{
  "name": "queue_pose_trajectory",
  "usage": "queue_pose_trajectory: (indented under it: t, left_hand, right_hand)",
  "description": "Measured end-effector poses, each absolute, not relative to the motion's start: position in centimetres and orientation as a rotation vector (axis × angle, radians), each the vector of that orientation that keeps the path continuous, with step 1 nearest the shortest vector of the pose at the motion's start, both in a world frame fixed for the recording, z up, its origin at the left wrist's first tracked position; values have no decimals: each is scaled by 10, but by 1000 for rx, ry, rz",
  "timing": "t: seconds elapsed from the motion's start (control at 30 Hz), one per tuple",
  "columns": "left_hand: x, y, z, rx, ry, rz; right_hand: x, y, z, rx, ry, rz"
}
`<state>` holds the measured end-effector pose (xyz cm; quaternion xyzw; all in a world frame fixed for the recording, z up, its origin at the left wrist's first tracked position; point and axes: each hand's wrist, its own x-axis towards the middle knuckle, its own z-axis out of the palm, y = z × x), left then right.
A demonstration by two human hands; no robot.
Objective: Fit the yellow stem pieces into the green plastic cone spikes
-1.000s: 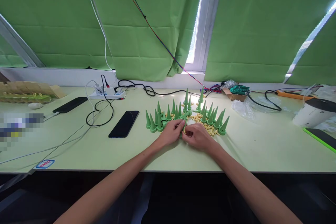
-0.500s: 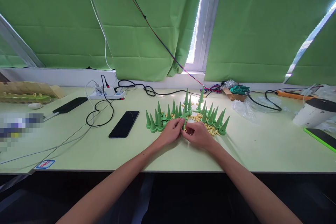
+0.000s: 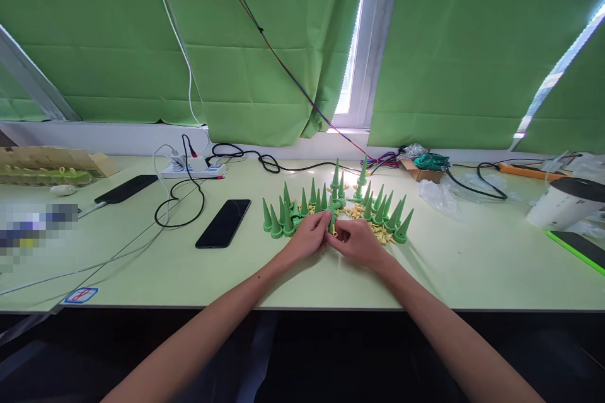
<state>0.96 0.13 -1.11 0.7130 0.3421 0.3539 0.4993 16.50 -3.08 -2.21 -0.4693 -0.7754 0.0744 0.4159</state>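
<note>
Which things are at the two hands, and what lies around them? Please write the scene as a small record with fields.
Left hand: pinches a green part with a yellow tip
Right hand: fingertips by that tip; exact grip unclear
Around the hands: upright green cones, loose yellow pieces
Left side: black smartphone, white power strip
Right side: white cup with black lid
Behind: green curtains, partly covering the window
</note>
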Motion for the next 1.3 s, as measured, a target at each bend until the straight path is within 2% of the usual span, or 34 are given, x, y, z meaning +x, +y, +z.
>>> queue_pose_trajectory:
  t: [0.87,1.3]
  left_hand:
    - [5,1,-3,2013,1066,1113]
    - [3,3,-9,2180,1161,1089]
  right_hand:
    - [168,-28,-20,-1335,-1865,119]
    - [173,-23,-20,-1555,-1740,9]
